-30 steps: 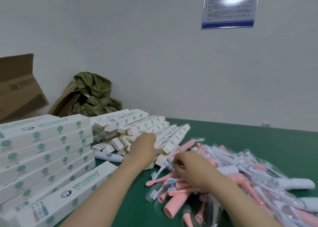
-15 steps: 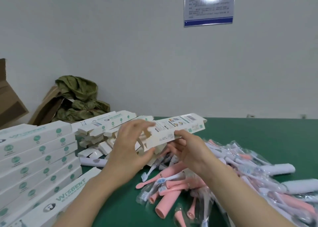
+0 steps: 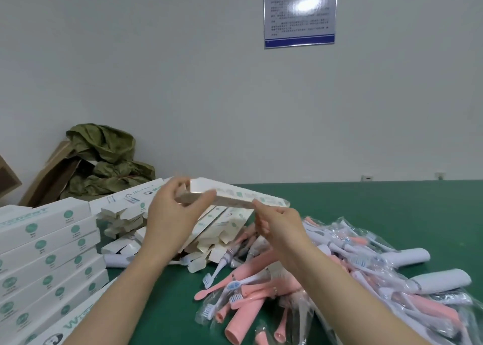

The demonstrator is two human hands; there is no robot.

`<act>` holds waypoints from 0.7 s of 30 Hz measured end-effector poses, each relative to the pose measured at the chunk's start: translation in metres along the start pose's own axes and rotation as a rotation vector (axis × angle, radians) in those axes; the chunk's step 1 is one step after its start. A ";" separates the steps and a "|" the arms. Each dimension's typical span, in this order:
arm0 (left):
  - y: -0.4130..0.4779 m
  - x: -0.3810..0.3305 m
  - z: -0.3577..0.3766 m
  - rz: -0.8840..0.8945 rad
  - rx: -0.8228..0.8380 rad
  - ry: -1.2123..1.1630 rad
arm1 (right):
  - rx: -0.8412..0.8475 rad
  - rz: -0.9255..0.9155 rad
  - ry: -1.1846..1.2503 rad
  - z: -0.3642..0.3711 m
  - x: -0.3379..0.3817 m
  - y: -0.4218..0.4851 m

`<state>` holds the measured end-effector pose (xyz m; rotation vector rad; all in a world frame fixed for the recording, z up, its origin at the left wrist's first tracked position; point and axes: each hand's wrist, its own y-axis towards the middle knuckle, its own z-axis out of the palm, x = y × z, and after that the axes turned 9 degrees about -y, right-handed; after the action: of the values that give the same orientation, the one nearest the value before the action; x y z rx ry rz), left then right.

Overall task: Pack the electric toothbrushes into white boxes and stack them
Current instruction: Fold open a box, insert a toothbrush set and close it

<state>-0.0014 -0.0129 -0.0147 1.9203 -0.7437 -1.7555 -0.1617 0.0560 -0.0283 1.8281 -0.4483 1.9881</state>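
White box (image 3: 230,195) held in the air above the green counter (image 3: 379,214), long axis roughly left-right, right end tilted a bit lower and pointing toward the far right; left hand (image 3: 172,214) pinches its left end between thumb and fingers, right hand (image 3: 282,227) pinches the near edge toward the right end; loose unfilled boxes (image 3: 125,208) heaped under the left hand, stack of packed boxes (image 3: 47,240) at left, bagged pink and white toothbrushes (image 3: 339,266) piled at right on counter; plain pale wall behind with blue-edged notice (image 3: 299,12), olive cloth (image 3: 104,156) on cardboard (image 3: 49,177) in far-left corner
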 end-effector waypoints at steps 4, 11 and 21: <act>0.033 -0.023 -0.009 -0.232 0.035 -0.213 | -0.264 -0.526 -0.636 -0.014 0.006 0.005; 0.033 -0.035 0.007 -0.192 0.159 -0.217 | -0.067 -0.515 -0.593 -0.013 0.001 0.006; -0.041 0.008 0.028 -0.087 0.502 0.264 | 0.051 -0.010 0.140 0.000 -0.007 0.007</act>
<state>-0.0246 0.0142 -0.0499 2.4831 -1.0897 -1.4077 -0.1646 0.0498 -0.0353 1.7023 -0.3478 2.1220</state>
